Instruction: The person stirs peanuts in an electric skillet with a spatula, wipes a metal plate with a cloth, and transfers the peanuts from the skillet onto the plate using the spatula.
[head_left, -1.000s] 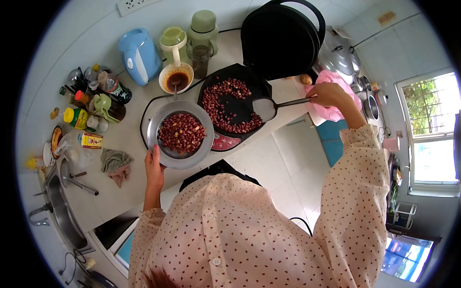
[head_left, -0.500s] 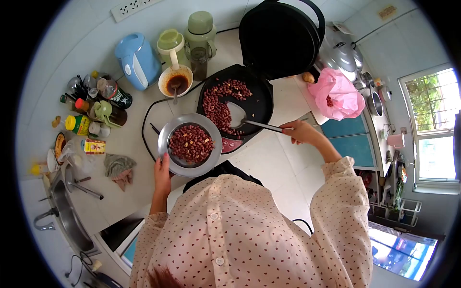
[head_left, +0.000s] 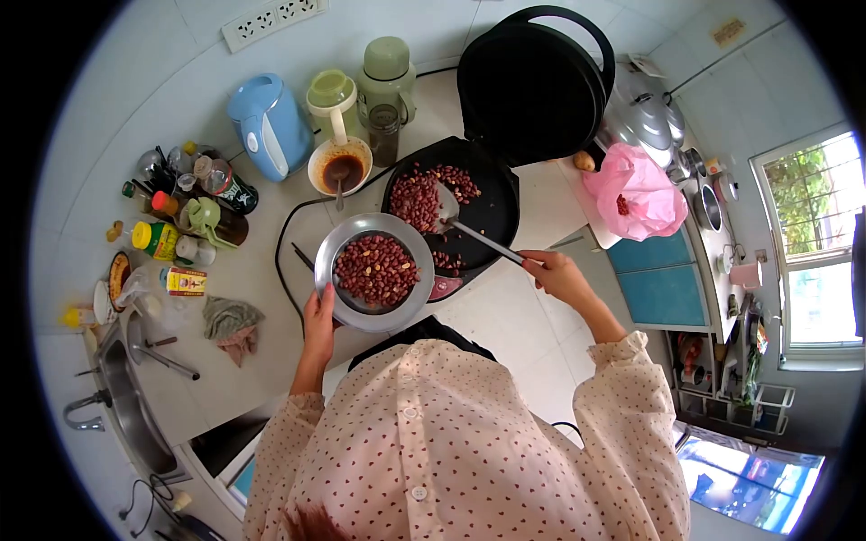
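My left hand grips the near-left rim of a metal bowl, which is filled with red-skinned peanuts. The bowl is held beside the left edge of a black electric griddle, whose round lid stands raised behind. More peanuts lie heaped on the griddle's left and far side, with a few near its front edge. My right hand is closed around the handle of a metal spatula. The spatula's blade rests in among the peanuts on the griddle, partly covered by them.
A small pan of brown sauce with a spoon stands behind the bowl, near a blue kettle. A pink plastic bag sits right of the griddle. Bottles, a cloth and a sink are on the left.
The spatula blade has swept peanuts on the griddle toward the far left, exposing more black surface near the front. My left hand and the bowl appear slightly farther right in view.
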Demonstrator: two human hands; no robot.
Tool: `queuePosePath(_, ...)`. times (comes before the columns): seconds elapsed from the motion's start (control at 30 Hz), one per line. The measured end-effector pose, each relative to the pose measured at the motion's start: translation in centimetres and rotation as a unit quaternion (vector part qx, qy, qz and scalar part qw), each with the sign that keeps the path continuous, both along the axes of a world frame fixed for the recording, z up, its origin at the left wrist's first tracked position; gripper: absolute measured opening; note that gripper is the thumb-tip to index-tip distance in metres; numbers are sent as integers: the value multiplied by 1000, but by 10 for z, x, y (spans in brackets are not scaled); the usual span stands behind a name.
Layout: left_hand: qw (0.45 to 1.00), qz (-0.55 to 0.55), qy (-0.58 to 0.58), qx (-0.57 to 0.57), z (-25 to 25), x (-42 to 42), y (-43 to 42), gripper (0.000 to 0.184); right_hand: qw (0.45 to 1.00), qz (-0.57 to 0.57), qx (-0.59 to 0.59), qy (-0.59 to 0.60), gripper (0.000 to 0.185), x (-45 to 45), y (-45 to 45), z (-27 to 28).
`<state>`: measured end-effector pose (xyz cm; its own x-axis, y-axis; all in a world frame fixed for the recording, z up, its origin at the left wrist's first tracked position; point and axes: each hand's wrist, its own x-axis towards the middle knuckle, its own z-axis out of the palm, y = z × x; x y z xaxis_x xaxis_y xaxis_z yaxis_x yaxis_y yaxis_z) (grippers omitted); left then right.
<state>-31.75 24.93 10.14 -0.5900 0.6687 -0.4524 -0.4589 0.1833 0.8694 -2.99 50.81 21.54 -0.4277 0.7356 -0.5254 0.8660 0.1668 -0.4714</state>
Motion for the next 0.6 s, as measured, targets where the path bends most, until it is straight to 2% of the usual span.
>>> queuePosePath(0.03,1000,-6,-7,3,0,0,3,35,999,5,29,14,31,4,0,7)
queuePosePath(0.2,1000,-16,-24,13,-3,2,19,35,999,6,27,-31,29,1,-10,44)
queuePosePath(0.27,998,-59,-16,-11,-8,-1,28,38,989,70,131,-9,27,3,-19,48)
queuePosePath(0.3,997,-63,-31,10,-7,1,34,40,989,72,132,-11,27,3,-25,53)
queuePosePath(0.37,997,-52,-44,22,-2,7,46,40,940,151,303,-22,26,-1,-37,63)
queuePosePath(0.4,997,-43,-56,33,0,8,50,41,940,152,304,-24,26,-2,-40,66)
queuePosePath(0.47,996,-47,-64,28,-1,8,53,41,889,185,417,-38,26,-3,-44,70)
queuePosePath(0.6,996,-45,-80,18,3,6,51,41,906,134,397,-64,26,1,-25,81)
